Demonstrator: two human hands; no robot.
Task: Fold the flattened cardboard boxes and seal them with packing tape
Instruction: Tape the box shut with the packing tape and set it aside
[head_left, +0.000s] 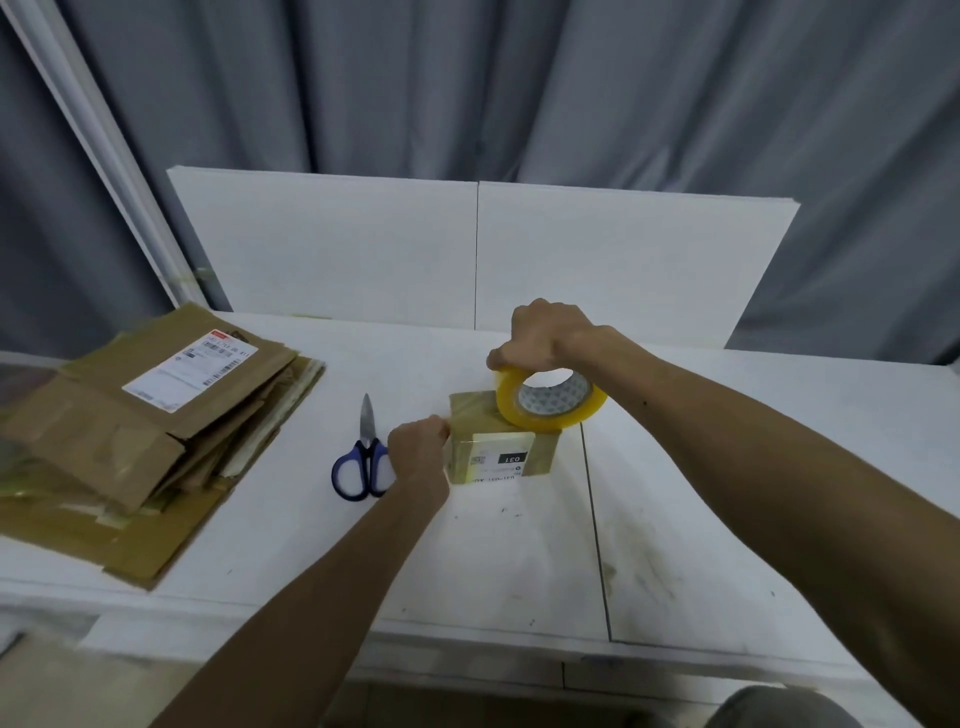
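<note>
While only the head view is on offer, it shows the task early in its run. One box (498, 449) stands folded near the middle of the table (727, 493), a label on its near face, and glossy tape seems to lie over its top and front already. The right hand (545, 332) grips the yellow roll (550, 402) from above, fingers curled over its rim. The roll is tilted and rests on the far right of the box's top. The left hand (418, 449) is curled against the box's upper left edge; I cannot tell whether it pinches a tape end or only steadies the box. Scissors (363, 457) lie closed just left of that hand, untouched, so the strip is probably not cut yet. At the table's left lies a stack (145, 441) of flattened boxes, the top one bearing a shipping label. By my judgement this box is midway through sealing, with cutting and pressing down left to do, and the whole stack has yet to be folded and taped.
</note>
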